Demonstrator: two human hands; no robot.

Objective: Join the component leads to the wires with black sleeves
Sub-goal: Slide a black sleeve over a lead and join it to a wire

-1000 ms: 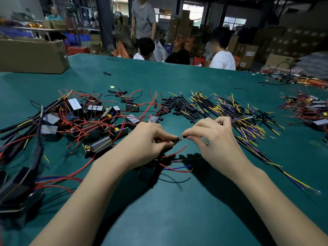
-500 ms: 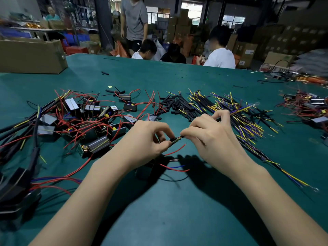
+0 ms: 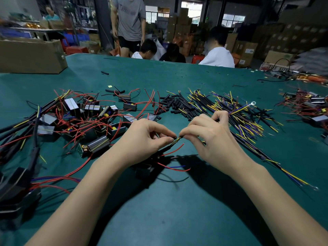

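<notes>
My left hand (image 3: 145, 137) pinches a component lead at its fingertips, and the dark component (image 3: 144, 170) hangs half hidden below the palm with red leads (image 3: 174, 151) trailing out. My right hand (image 3: 211, 137) pinches the end of a black-sleeved wire (image 3: 255, 151), tip to tip with the lead at the joint (image 3: 177, 138). That wire runs off to the right across the green table (image 3: 177, 210). Loose black sleeves (image 3: 174, 104) lie behind the hands. A pile of sleeved yellow and blue wires (image 3: 230, 110) lies beyond my right hand.
A heap of grey box components with red leads (image 3: 85, 119) covers the left. Finished black assemblies (image 3: 14, 183) lie at the far left edge. A cardboard box (image 3: 32, 55) stands back left. More components (image 3: 308, 107) sit far right. People sit and stand beyond the table's far edge.
Both hands have stayed together at the joint, with the fingertips shifting slightly on the lead and wire. The view has tilted a little; the person standing behind has stepped closer.
</notes>
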